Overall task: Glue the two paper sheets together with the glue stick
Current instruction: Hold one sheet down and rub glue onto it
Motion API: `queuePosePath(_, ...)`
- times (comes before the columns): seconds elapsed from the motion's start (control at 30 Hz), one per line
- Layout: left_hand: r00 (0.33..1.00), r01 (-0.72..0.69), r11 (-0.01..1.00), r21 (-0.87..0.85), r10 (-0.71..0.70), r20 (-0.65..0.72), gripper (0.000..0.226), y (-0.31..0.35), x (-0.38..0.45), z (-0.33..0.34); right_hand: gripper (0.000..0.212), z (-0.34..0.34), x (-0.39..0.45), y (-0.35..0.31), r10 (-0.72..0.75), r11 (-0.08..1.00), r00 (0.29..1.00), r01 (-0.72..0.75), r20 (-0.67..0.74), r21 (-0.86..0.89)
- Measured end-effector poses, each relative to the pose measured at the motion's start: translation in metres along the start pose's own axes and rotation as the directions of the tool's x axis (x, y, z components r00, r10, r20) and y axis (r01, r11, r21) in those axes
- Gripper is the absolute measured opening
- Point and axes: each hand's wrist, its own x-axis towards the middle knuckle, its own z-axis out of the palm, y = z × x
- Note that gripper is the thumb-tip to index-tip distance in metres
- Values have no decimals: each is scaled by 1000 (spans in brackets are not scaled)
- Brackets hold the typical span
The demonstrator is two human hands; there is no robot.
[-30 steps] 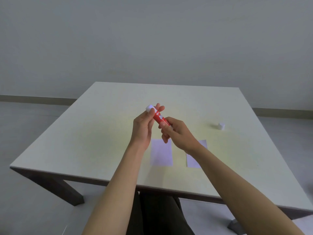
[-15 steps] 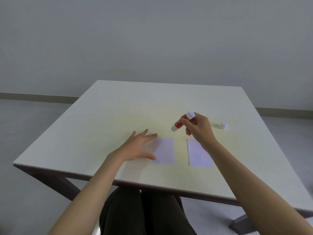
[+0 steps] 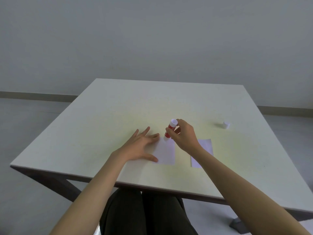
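Two small white paper sheets lie side by side near the table's front edge. My left hand (image 3: 140, 146) lies flat with fingers spread, its thumb and fingertips on the left edge of the left sheet (image 3: 166, 154). My right hand (image 3: 183, 135) grips a red glue stick (image 3: 170, 130) almost upright, white base up, its tip touching the far edge of the left sheet. The right sheet (image 3: 205, 148) is partly hidden under my right forearm.
The white glue cap (image 3: 226, 125) stands on the table (image 3: 118, 116) to the right, beyond the right sheet. The table's front edge runs just above my lap. A wall stands behind the table.
My hands came apart; the left went down flat beside the left sheet. The right carried the uncapped glue stick over and brought its tip down onto that sheet's far edge.
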Motion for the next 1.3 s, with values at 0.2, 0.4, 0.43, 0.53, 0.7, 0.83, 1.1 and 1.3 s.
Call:
queuePosePath(0.2, 1000, 8, 1000, 21, -8, -7, 104, -5, 0, 2, 15, 4, 2, -4, 4, 998, 1000, -4, 9, 57)
queuePosePath(0.4, 1000, -4, 998, 56, 5, -13, 107, -5, 1, 2, 14, 16, 4, -8, -13, 1000, 999, 12, 42, 9)
queuePosePath(0.43, 1000, -11, 998, 64, 12, -13, 105, -4, 1, 1, 14, 18, 5, -8, -10, 1000, 999, 10, 46, 4)
queuePosePath(0.53, 999, -30, 995, 98, 31, -9, 101, -2, 1, -1, 13, 21, 5, -5, -9, 1000, 998, 10, 55, -15)
queuePosePath(0.7, 1000, -25, 973, 231, 22, 19, 106, -1, 2, -4, 11, 21, 10, -7, -62, 993, 997, 67, 52, -95)
queuePosePath(0.83, 999, -15, 959, 283, 5, 38, 108, 0, 2, -6, 12, 15, 11, -3, -85, 985, 996, 89, 33, -147)
queuePosePath(1.1, 999, -23, 970, 242, 14, 41, 107, -3, 2, -5, 13, -4, 8, 9, -30, 984, 999, 34, 27, -174)
queuePosePath(1.3, 999, -17, 975, 220, 10, 37, 112, -6, 3, -2, 19, -33, 13, 10, 125, 989, 975, -138, -186, -60)
